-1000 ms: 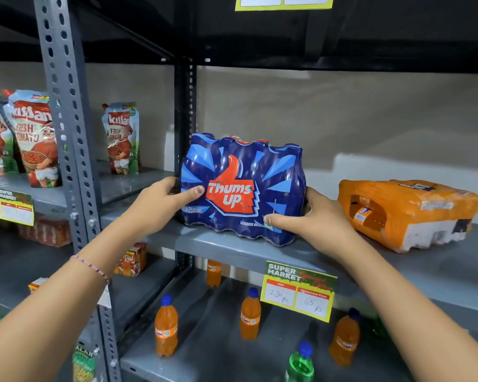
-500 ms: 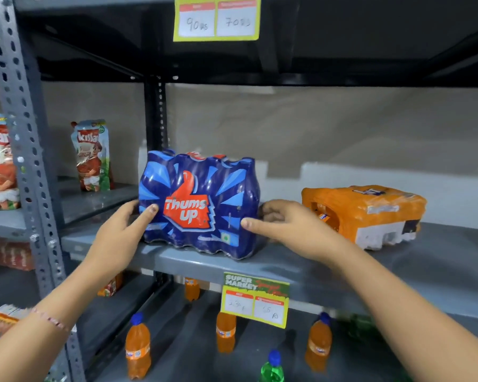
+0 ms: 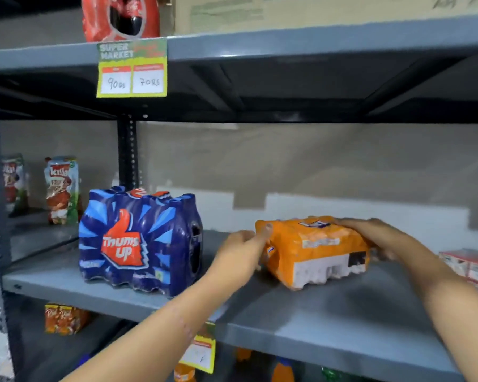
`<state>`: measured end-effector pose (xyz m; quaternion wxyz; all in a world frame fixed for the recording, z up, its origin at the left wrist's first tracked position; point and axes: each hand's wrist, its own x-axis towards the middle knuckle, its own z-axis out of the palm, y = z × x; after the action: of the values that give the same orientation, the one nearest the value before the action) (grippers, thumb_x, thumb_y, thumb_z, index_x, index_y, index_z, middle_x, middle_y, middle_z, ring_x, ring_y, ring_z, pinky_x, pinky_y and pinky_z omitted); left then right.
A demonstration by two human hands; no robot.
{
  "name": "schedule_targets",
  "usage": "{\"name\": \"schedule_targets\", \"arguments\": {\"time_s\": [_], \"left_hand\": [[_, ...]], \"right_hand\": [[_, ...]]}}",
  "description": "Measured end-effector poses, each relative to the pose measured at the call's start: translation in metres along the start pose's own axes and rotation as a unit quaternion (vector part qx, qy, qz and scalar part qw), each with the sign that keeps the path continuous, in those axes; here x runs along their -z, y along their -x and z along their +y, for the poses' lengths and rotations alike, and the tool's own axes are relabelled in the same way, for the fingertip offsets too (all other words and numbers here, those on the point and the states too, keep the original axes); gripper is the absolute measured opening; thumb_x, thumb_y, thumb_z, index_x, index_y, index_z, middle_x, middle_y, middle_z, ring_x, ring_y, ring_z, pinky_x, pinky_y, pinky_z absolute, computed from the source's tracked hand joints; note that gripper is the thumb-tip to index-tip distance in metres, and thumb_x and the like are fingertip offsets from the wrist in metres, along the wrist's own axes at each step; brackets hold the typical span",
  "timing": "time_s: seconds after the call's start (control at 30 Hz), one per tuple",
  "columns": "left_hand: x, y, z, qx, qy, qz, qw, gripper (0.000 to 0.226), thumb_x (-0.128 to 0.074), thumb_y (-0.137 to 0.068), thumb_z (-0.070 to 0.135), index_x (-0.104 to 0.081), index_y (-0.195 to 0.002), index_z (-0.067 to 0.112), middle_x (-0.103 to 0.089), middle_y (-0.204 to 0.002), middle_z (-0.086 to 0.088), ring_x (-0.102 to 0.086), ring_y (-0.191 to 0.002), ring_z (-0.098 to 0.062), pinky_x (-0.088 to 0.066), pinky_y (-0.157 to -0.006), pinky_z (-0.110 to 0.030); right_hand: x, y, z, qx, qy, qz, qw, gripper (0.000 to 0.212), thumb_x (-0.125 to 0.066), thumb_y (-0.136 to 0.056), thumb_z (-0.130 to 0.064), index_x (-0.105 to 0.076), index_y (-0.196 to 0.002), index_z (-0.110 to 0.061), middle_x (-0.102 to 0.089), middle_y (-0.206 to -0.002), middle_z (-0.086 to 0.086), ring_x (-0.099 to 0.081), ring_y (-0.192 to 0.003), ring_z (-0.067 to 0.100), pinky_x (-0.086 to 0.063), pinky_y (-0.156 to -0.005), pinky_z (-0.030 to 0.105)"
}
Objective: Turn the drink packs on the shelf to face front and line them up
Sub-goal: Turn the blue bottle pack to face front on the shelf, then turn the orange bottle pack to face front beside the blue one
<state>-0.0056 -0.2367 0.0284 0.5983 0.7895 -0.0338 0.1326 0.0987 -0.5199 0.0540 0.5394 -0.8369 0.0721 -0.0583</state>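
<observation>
A person's two bare hands close on the orange drink pack (image 3: 315, 249), which lies flat on its side on the grey shelf (image 3: 329, 321), well to the right of the blue Thums Up pack (image 3: 138, 244); that blue pack stands upright near the shelf's front edge with its logo facing out, and looks already done. The left hand (image 3: 240, 249) presses against the orange pack's end nearest the blue pack, fingers curled onto the upper corner; the right hand (image 3: 375, 235) lies over the top at the far end from the blue pack, fingers wrapped on the film; both hands grip the orange pack, though how far the right fingers reach behind it is hidden. A white panel shows on the orange pack's front face, and the pack sits skewed to the shelf edge. The step in hand appears to be tipping this pack upright and turning its printed face forward; done well, the lift would come from both ends together so the shrink-wrapped bottles do not sag, with the base set down level with the blue pack's front and just beside it; the red-and-white cartons (image 3: 472, 268), further right of the orange pack, should be kept clear of the elbow.
</observation>
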Motion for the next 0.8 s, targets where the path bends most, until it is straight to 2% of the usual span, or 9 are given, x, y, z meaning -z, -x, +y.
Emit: {"name": "schedule_targets", "arguments": {"time_s": [0.07, 0.13, 0.2, 0.3, 0.4, 0.57, 0.63, 0.73, 0.8], "left_hand": [[-0.025, -0.018, 0.011, 0.086, 0.007, -0.026, 0.996, 0.061, -0.053, -0.083, 0.073, -0.062, -0.098, 0.015, -0.066, -0.087, -0.001, -0.065, -0.075, -0.022, -0.058, -0.084, -0.035], [-0.044, -0.029, 0.013, 0.094, 0.038, -0.031, 0.994, 0.051, -0.059, -0.081, 0.07, -0.055, -0.095, 0.022, -0.061, -0.093, 0.002, -0.063, -0.09, -0.022, -0.052, -0.087, -0.034], [-0.049, -0.039, 0.004, 0.077, 0.066, -0.006, 0.995, 0.045, -0.068, -0.08, 0.062, -0.059, -0.093, 0.019, -0.066, -0.093, 0.003, -0.066, -0.09, -0.018, -0.052, -0.085, -0.033], [-0.049, -0.043, -0.004, 0.027, 0.07, 0.008, 0.997, 0.044, -0.075, -0.078, 0.049, -0.068, -0.099, 0.011, -0.076, -0.096, -0.004, -0.072, -0.08, -0.013, -0.052, -0.063, -0.023], [-0.041, -0.043, -0.006, -0.074, 0.053, 0.017, 0.996, 0.016, -0.08, -0.081, 0.021, -0.068, -0.091, 0.017, -0.077, -0.096, -0.006, -0.074, -0.071, -0.006, -0.055, -0.058, -0.018], [-0.019, -0.047, -0.017, -0.142, -0.081, 0.025, 0.986, 0.068, -0.088, -0.07, 0.03, -0.054, -0.128, 0.019, -0.054, -0.123, -0.004, -0.063, -0.106, -0.025, -0.059, -0.086, -0.041], [-0.015, -0.046, -0.02, -0.166, -0.094, 0.019, 0.981, 0.075, -0.089, -0.071, 0.027, -0.052, -0.135, 0.015, -0.05, -0.126, -0.003, -0.059, -0.11, -0.024, -0.055, -0.086, -0.035], [-0.013, -0.044, -0.028, -0.197, -0.123, 0.012, 0.973, 0.084, -0.091, -0.068, 0.027, -0.048, -0.139, 0.016, -0.048, -0.129, 0.001, -0.055, -0.114, -0.021, -0.052, -0.09, -0.033], [-0.014, -0.043, -0.036, -0.204, -0.133, 0.005, 0.97, 0.09, -0.091, -0.063, 0.031, -0.045, -0.14, 0.02, -0.046, -0.129, 0.005, -0.055, -0.115, -0.02, -0.056, -0.093, -0.042]], "right_hand": [[0.003, -0.008, 0.012, -0.005, -0.045, -0.037, 0.998, 0.08, -0.089, -0.05, -0.059, -0.072, -0.113, -0.013, -0.079, -0.102, 0.013, -0.073, -0.096, 0.033, -0.056, -0.092, 0.046], [0.004, -0.009, 0.016, 0.01, -0.07, -0.059, 0.996, 0.071, -0.087, -0.058, -0.057, -0.072, -0.113, -0.015, -0.08, -0.1, 0.014, -0.075, -0.096, 0.035, -0.058, -0.092, 0.049], [0.001, -0.009, 0.017, 0.031, -0.082, -0.066, 0.994, 0.067, -0.085, -0.062, -0.054, -0.072, -0.113, -0.013, -0.08, -0.097, 0.013, -0.076, -0.092, 0.034, -0.058, -0.091, 0.048], [0.004, -0.012, 0.023, 0.06, -0.123, -0.075, 0.988, 0.073, -0.089, -0.056, -0.048, -0.073, -0.11, -0.002, -0.08, -0.094, 0.017, -0.077, -0.088, 0.034, -0.058, -0.092, 0.05], [0.007, -0.012, 0.024, 0.093, -0.137, -0.09, 0.982, 0.073, -0.094, -0.048, -0.04, -0.075, -0.104, 0.004, -0.079, -0.096, 0.02, -0.076, -0.093, 0.035, -0.055, -0.097, 0.052], [0.004, -0.007, 0.025, 0.132, -0.126, -0.124, 0.975, 0.045, -0.084, -0.073, -0.016, -0.072, -0.112, 0.002, -0.079, -0.104, 0.014, -0.077, -0.09, 0.024, -0.06, -0.079, 0.033], [0.005, -0.006, 0.027, 0.133, -0.116, -0.137, 0.975, 0.058, -0.09, -0.064, -0.023, -0.071, -0.114, 0.0, -0.079, -0.106, 0.012, -0.076, -0.095, 0.024, -0.058, -0.082, 0.033], [0.008, -0.007, 0.032, 0.131, -0.098, -0.171, 0.972, 0.101, -0.101, -0.026, -0.039, -0.069, -0.114, -0.002, -0.079, -0.107, 0.011, -0.075, -0.1, 0.025, -0.059, -0.085, 0.035], [0.008, -0.006, 0.034, 0.128, -0.089, -0.185, 0.97, 0.103, -0.101, -0.03, -0.032, -0.064, -0.122, -0.002, -0.078, -0.111, 0.012, -0.074, -0.104, 0.028, -0.058, -0.092, 0.04]]}}
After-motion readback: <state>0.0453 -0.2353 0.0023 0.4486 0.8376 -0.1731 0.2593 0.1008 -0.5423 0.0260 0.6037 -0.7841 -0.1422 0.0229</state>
